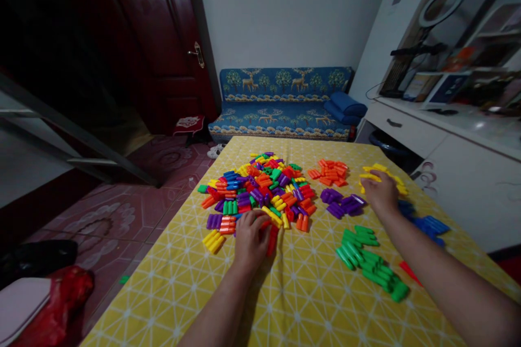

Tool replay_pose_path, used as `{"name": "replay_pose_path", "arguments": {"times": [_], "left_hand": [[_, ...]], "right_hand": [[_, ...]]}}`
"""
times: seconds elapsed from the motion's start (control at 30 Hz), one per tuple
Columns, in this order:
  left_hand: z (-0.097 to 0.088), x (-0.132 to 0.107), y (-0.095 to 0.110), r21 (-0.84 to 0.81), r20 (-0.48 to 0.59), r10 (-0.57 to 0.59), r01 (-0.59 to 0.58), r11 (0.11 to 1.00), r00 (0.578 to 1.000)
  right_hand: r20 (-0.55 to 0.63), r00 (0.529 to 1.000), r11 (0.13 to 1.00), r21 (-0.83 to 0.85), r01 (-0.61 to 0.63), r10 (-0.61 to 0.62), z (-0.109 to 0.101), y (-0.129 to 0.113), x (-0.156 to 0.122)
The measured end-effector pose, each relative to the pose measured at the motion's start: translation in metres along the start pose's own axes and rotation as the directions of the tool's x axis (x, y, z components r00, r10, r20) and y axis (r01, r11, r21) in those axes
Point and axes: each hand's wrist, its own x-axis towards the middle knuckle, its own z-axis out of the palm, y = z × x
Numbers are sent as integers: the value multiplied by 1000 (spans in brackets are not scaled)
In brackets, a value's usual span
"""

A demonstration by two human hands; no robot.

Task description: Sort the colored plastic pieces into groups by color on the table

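My left hand (251, 239) rests at the near edge of a mixed pile of plastic building blocks (260, 195), fingers curled down. A yellow block (272, 216) lies at its fingertips and a red block (272, 239) shows beside the thumb; what the fingers grip is hidden. Over on the right, my right hand (381, 194) is closed on a yellow block (369, 177) at the yellow group (396, 180). Near that arm are purple blocks (342, 204), green blocks (368, 260), blue blocks (429, 227) and a red block (410, 272). Orange blocks (329, 172) lie farther back.
A yellow patterned cloth (301, 293) covers the table. Beyond it stands a blue sofa (280, 111). White drawers (443, 157) flank the right side; a metal ladder-like frame (77, 130) and a red bag (61, 303) are at left. A small green piece (124, 280) lies on the floor.
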Motion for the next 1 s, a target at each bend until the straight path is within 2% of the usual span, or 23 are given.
{"name": "replay_pose_path", "arguments": {"times": [0.07,0.13,0.2,0.27,0.37,0.47,0.57,0.6,0.67,0.73,0.77,0.8,0.87,0.93,1.0], "left_hand": [[0,0,1,16,10,-20,20,1000,1000],[-1,0,2,24,21,-27,27,999,999],[-2,-1,2,28,29,-19,19,999,999],[-2,-1,2,30,30,-10,9,1000,1000],[-3,-2,2,38,27,-1,0,999,1000],[-2,-2,1,40,29,10,-11,999,1000],[-1,-2,1,45,29,12,-13,999,1000],[-1,-2,1,48,27,10,-11,999,1000],[-1,-2,1,49,18,1,-1,999,1000],[-1,-2,1,39,4,-10,10,999,1000],[-2,-3,2,29,-6,-12,12,1000,1000],[-3,-3,3,14,-14,-6,6,1000,1000],[-5,-4,5,-31,-17,32,-33,999,999],[-7,-5,7,-97,4,97,-96,991,995],[-8,-6,8,-167,53,170,-159,973,984]], "right_hand": [[101,995,993,119,-28,16,10,-27,-27],[273,960,964,264,-15,-60,20,-62,-58],[418,883,941,331,72,-215,28,-96,-86],[516,782,925,321,203,-350,32,-124,-105],[638,666,915,174,364,-387,32,-149,-117],[690,628,889,50,455,-360,32,-159,-118],[666,636,882,70,466,-389,34,-161,-123],[642,655,892,109,438,-400,36,-160,-127],[567,729,924,223,311,-382,37,-160,-138],[504,817,924,374,85,-279,35,-160,-150],[499,843,892,449,-50,-203,33,-161,-156],[513,849,841,509,-183,-126,30,-162,-162],[561,828,721,577,-383,-9,23,-163,-173],[583,810,656,588,-474,63,16,-164,-183],[577,810,650,576,-495,105,12,-164,-192]]}}
